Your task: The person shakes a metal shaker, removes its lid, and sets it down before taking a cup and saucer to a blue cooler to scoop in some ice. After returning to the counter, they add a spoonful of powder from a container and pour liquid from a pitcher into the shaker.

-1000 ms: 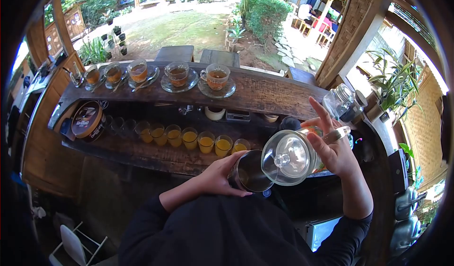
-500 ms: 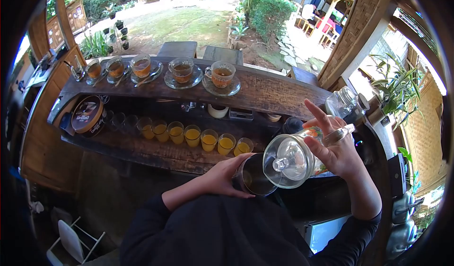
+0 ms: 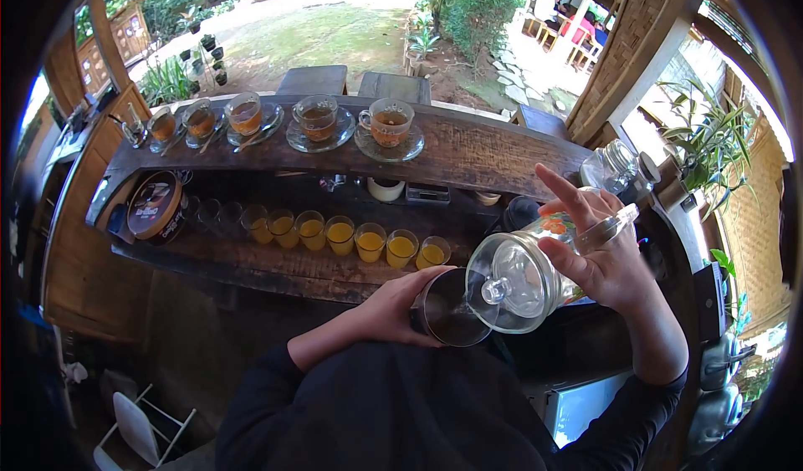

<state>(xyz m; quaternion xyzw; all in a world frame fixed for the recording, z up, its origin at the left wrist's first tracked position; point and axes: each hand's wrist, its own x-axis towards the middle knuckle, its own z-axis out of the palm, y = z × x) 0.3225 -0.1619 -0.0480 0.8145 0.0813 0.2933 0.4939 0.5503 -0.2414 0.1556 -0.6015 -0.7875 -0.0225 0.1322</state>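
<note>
My left hand (image 3: 400, 310) is wrapped round a dark, clear-walled cup (image 3: 456, 308) in front of my body. A lidded glass jar (image 3: 523, 283) with an orange pattern is tipped toward the cup, its lid knob over the cup's rim. My right hand (image 3: 598, 258) grips the jar by its handle side, index finger raised. Beyond them, several glasses of yellow drink (image 3: 370, 243) stand in a row on the lower counter. Cups of brown tea (image 3: 391, 125) on glass saucers line the upper counter.
A round brown box (image 3: 155, 207) lies at the lower counter's left end. Glass jars (image 3: 615, 166) and a potted plant (image 3: 711, 149) stand at the right. A white chair (image 3: 136, 427) is at the lower left. People (image 3: 577, 29) sit outside at the top right.
The view has shifted slightly. My right hand and the jar's handle have moved a little to the right; both hands keep their grips.
</note>
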